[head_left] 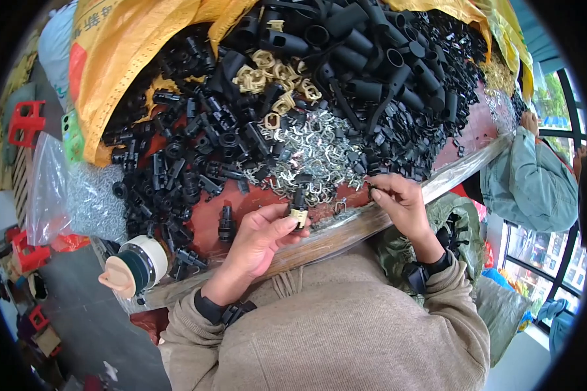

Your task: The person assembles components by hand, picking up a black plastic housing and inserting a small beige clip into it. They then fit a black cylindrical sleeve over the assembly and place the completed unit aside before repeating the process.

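My left hand [257, 240] is closed round a small black plastic fitting with a cream collar [299, 216], held upright above the table's near edge. My right hand [406, 207] is pinched at the fingertips near the black parts; a tiny dark piece seems to be between them, too small to name. Just beyond my hands lies a heap of shiny bent metal clips [313, 151]. A single clip [340, 206] rests near the wooden edge. One black fitting [226, 223] stands apart, left of my left hand.
Black fittings [192, 153] are piled on the left, black tubes [352, 45] at the back. Cream collars [267, 75] lie between them. A cream jar with a handled lid [140, 260] stands by the left corner. At right, a person in a green jacket [528, 179] is at the table.
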`<action>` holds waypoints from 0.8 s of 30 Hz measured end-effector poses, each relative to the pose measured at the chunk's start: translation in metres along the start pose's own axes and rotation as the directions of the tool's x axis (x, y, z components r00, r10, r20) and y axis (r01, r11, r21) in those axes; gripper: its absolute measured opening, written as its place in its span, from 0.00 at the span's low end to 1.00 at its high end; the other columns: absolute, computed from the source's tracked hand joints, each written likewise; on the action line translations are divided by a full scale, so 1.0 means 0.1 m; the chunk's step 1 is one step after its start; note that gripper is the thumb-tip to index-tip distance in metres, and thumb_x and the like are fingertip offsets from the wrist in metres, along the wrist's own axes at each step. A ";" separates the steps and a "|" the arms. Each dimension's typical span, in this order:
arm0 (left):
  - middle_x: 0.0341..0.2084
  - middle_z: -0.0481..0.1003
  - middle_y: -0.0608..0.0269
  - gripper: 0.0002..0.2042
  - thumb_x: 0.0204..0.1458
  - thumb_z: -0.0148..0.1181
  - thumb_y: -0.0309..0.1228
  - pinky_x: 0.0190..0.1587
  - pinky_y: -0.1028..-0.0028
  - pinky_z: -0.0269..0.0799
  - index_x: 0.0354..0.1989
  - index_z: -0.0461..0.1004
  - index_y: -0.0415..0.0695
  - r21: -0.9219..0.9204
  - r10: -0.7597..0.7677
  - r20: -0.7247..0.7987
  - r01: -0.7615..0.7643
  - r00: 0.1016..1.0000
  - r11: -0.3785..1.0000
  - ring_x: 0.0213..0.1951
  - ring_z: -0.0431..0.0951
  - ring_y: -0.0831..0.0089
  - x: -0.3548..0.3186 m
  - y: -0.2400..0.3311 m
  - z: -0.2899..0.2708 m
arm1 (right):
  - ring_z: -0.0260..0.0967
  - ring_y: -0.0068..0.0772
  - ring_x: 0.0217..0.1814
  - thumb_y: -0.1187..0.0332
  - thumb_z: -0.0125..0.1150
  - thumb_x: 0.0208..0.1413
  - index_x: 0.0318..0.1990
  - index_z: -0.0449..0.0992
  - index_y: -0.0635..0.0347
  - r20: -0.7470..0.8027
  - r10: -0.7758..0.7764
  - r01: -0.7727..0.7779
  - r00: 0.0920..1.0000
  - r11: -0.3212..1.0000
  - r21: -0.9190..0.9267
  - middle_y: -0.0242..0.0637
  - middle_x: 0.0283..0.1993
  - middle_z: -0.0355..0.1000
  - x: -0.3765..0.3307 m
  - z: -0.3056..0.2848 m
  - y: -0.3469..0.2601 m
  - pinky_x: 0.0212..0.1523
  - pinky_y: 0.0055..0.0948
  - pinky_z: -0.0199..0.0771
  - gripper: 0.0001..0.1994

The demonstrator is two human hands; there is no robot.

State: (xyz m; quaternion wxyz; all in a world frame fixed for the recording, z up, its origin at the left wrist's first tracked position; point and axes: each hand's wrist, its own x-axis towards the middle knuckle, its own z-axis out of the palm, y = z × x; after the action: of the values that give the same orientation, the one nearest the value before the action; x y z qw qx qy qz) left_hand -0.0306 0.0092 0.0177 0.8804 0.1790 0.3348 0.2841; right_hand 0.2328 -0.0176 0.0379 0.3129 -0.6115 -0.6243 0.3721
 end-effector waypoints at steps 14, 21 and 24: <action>0.33 0.73 0.64 0.12 0.49 0.55 0.29 0.36 0.81 0.70 0.41 0.70 0.39 -0.036 -0.004 -0.018 0.003 1.000 0.999 0.33 0.74 0.78 0.05 -0.02 0.11 | 0.64 0.25 0.28 0.73 0.63 0.42 0.35 0.72 0.64 0.017 -0.335 0.327 0.942 0.927 0.185 0.36 0.30 0.64 0.28 0.58 -0.51 0.24 0.20 0.65 0.11; 0.30 0.73 0.65 0.12 0.52 0.51 0.32 0.34 0.81 0.70 0.41 0.69 0.37 -0.005 -0.045 0.065 0.046 0.997 0.999 0.31 0.73 0.78 0.07 0.01 0.21 | 0.64 0.32 0.27 0.68 0.64 0.39 0.34 0.73 0.61 0.007 -0.524 0.523 0.852 0.849 -0.075 0.36 0.28 0.63 0.23 0.57 -0.35 0.24 0.25 0.65 0.13; 0.29 0.72 0.64 0.13 0.52 0.50 0.32 0.34 0.81 0.70 0.41 0.68 0.37 0.064 -0.058 0.109 0.052 0.992 0.997 0.31 0.73 0.78 0.09 0.04 0.19 | 0.64 0.32 0.27 0.69 0.63 0.39 0.34 0.72 0.61 0.061 -0.553 0.557 0.831 0.827 -0.076 0.35 0.27 0.63 0.25 0.52 -0.33 0.25 0.25 0.66 0.12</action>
State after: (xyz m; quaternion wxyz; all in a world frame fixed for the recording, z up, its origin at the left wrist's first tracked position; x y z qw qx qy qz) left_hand -0.0133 0.0157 0.0285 0.8992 0.2122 0.2989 0.2390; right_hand 0.1700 0.0035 0.0373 0.3681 -0.4106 -0.7967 0.2473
